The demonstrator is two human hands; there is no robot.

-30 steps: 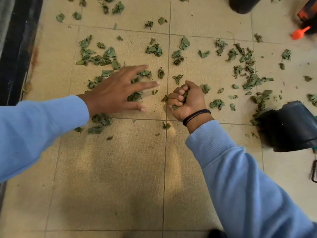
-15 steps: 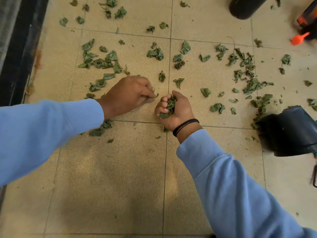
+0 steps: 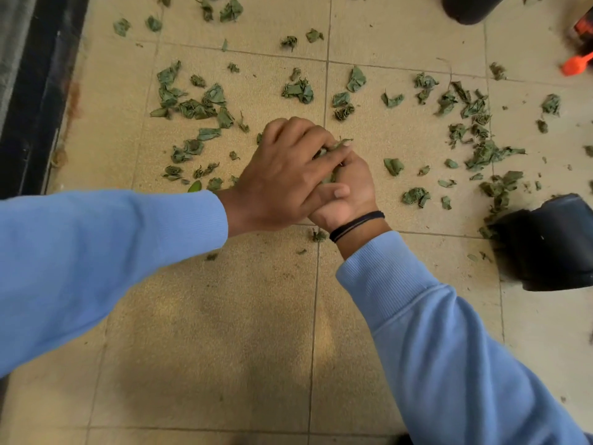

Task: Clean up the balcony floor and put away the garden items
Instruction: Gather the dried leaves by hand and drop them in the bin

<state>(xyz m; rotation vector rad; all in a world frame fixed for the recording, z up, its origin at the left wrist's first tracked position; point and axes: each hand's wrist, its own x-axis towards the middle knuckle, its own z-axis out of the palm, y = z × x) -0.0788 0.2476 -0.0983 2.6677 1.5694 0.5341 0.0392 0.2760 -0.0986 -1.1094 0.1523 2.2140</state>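
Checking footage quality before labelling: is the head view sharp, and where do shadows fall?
Head view: soft overall, leaves still legible; the orange tool at the right edge is blurred; wide-angle bending shows in the tile lines; a diffuse shadow lies on the floor below the arms; no glare.

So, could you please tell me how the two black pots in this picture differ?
The black pot on the right lies tipped on its side among dried leaves, while the black pot at the top edge is mostly cut off by the frame. The tipped pot sits nearer the hands; the other is farther. Both are dark and rest on the tiled floor.
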